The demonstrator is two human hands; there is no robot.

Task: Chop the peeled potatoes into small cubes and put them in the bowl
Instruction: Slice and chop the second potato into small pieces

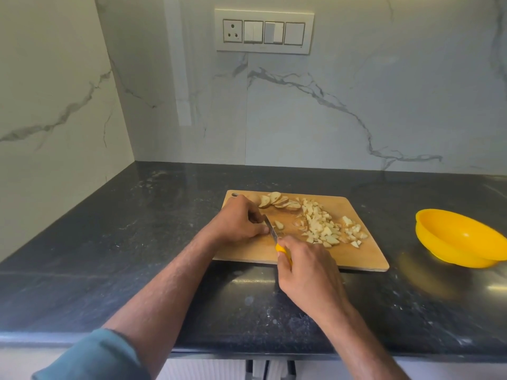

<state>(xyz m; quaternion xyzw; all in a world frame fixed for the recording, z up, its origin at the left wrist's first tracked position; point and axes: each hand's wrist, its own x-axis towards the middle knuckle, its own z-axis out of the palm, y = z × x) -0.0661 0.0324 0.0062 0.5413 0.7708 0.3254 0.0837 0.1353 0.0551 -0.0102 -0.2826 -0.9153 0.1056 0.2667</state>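
Dark speckled stone makes up the countertop (pixel 137 242), backed by white marble-look wall panels (pixel 329 119) with one switch plate (pixel 264 31) carrying a socket and three switch modules. One wooden cutting board (pixel 365 259) lies on the counter, and one yellow bowl (pixel 461 239) sits well apart to its right, tilted, with nothing visible inside. On the board a fanned row of about six potato slices (pixel 279 201) lies along the far edge, beside a heap of small potato cubes (pixel 326 229), too many to count. The left hand (pixel 236 223) lies knuckles-up near the board's far left corner, fingers curled down over a potato piece (pixel 278 224), most of which it hides. The right hand (pixel 310 272) is wrapped around the yellow handle of one knife (pixel 271 230), whose blade angles away toward the left fingertips and touches the board. Both forearms reach in from the near edge; a teal sleeve (pixel 93 357) covers the left upper arm
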